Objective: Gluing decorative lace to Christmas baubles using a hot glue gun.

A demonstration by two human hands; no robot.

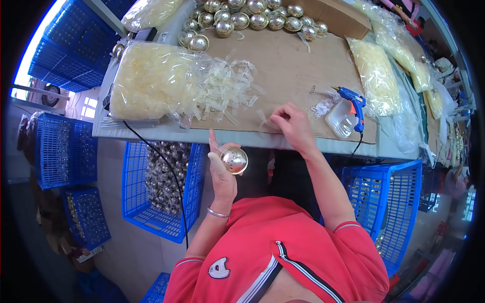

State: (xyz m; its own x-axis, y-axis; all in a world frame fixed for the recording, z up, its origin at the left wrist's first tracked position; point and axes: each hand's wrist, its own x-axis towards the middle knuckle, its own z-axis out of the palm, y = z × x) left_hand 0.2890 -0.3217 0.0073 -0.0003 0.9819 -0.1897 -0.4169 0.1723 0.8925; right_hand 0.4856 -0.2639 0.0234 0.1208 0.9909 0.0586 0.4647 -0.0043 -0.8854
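- Just before the front edge of the table [242, 138], the left hand [222, 181] is grasping one shiny gold ball [234, 160].
- Above this edge, the right hand [297, 126] has its fingers bent together; a translucent strip [262, 119] is at the fingertips, but I cannot tell if it is gripped.
- Farther left lies a loose pile of strips [227, 88], beside a full clear bag [151, 81].
- To the right, a blue glue gun [352, 98] is by a clear plastic tray [339, 122].
- At the far side, many gold balls [240, 20] are grouped.
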